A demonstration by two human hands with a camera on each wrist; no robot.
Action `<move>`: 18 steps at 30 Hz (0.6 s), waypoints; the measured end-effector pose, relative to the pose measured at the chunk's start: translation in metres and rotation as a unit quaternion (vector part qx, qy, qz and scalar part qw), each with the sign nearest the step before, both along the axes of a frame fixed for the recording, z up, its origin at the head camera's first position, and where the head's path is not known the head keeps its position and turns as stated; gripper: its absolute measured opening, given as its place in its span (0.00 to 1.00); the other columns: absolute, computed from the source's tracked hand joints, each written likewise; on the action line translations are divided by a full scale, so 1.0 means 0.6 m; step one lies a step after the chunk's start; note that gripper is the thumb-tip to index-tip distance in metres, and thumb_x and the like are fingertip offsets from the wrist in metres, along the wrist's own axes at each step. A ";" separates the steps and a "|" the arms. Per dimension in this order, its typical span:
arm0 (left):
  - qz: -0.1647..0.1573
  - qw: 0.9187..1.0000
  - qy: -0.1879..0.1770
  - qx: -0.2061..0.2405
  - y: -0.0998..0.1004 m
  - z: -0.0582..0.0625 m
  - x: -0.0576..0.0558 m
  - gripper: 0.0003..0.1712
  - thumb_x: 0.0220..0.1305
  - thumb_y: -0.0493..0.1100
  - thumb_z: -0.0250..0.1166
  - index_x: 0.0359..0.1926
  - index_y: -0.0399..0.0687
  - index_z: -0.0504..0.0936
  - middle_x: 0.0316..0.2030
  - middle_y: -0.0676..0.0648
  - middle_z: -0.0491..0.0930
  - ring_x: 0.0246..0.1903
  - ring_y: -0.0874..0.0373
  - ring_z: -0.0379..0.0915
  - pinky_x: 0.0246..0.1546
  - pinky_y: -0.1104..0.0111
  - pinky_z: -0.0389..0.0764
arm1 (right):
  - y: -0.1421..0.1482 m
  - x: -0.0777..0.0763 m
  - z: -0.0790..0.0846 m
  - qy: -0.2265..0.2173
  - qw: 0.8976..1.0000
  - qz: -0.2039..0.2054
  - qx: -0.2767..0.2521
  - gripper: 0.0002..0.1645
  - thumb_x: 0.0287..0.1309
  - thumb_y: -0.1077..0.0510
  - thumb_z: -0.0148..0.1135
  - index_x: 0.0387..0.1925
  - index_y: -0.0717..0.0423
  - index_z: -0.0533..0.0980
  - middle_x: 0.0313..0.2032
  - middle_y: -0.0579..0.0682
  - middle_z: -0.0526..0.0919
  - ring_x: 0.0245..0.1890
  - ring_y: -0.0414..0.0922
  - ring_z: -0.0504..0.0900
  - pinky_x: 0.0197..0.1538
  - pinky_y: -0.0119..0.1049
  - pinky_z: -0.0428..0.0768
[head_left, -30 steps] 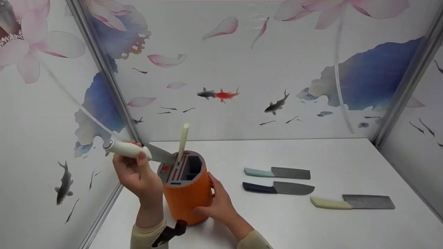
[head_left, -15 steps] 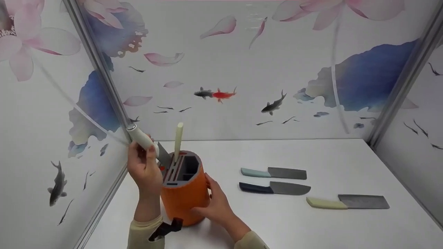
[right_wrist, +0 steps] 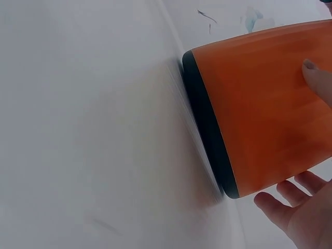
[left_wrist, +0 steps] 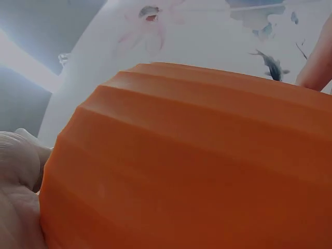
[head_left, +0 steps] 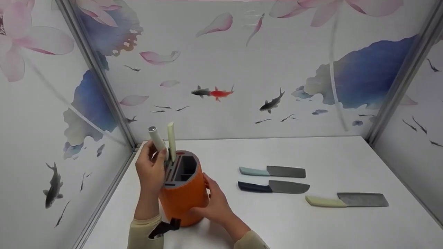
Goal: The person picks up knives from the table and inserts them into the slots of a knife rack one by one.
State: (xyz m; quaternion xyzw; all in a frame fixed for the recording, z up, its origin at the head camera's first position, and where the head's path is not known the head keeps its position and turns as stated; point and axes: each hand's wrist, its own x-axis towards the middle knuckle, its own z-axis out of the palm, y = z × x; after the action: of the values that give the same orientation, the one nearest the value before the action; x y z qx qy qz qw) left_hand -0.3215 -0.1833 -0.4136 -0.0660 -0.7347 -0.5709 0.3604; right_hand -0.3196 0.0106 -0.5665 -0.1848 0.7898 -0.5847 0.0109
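My left hand (head_left: 151, 167) pinches the white handle of a knife (head_left: 157, 138) over the left side of the orange knife block (head_left: 183, 202). The handle leans up and left; its blade is mostly hidden behind the fingers and block top. A pale yellow handle (head_left: 171, 140) stands upright in a slot just right of it. Curled round the block's right side, my right hand (head_left: 219, 211) holds it, thumb across the front. In the right wrist view the block's dark base (right_wrist: 210, 129) shows. The ribbed orange wall (left_wrist: 181, 155) fills most of the left wrist view.
On the white table (head_left: 277, 224) to the right lie a light blue-handled cleaver (head_left: 285, 171), a navy-handled knife (head_left: 289, 187) and a pale yellow-handled cleaver (head_left: 362, 200). Printed white panels (head_left: 221, 117) close the back and sides.
My left hand has moved right and turned the white-handled knife from nearly level to steep, its blade now largely out of sight at the block top. My right hand keeps its hold on the knife block.
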 end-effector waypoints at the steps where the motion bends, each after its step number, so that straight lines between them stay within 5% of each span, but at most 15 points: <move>1: 0.002 1.000 -0.012 -0.001 0.000 -0.001 -0.001 0.23 0.74 0.29 0.63 0.67 0.31 0.76 0.60 0.33 0.81 0.64 0.44 0.79 0.66 0.71 0.79 | 0.000 0.000 0.000 -0.001 1.000 -0.001 0.001 0.67 0.49 0.34 0.83 0.82 0.23 0.51 0.78 0.35 0.65 0.75 0.47 0.70 0.73 0.56 0.76; 6: 0.011 0.999 -0.048 -0.010 0.002 -0.001 -0.005 0.23 0.75 0.31 0.63 0.68 0.32 0.75 0.62 0.33 0.80 0.66 0.43 0.78 0.68 0.56 0.78 | 0.001 -0.001 0.002 -0.005 1.000 -0.005 0.004 0.68 0.49 0.34 0.83 0.83 0.27 0.51 0.79 0.37 0.65 0.76 0.48 0.70 0.74 0.57 0.76; 18: 0.007 0.990 -0.131 -0.059 0.010 0.006 -0.011 0.23 0.77 0.33 0.60 0.70 0.35 0.73 0.65 0.32 0.78 0.69 0.39 0.76 0.70 0.48 0.77 | 0.009 -0.002 -0.001 0.001 1.000 0.002 -0.017 0.66 0.51 0.37 0.83 0.83 0.31 0.52 0.78 0.38 0.65 0.75 0.48 0.70 0.73 0.56 0.76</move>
State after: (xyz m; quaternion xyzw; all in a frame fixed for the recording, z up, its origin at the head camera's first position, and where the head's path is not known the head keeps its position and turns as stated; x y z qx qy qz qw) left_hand -0.3284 -0.1771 -0.4098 -0.0067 -0.8083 -0.5278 0.2607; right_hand -0.3207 0.0158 -0.5671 -0.1872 0.7796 -0.5976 0.0084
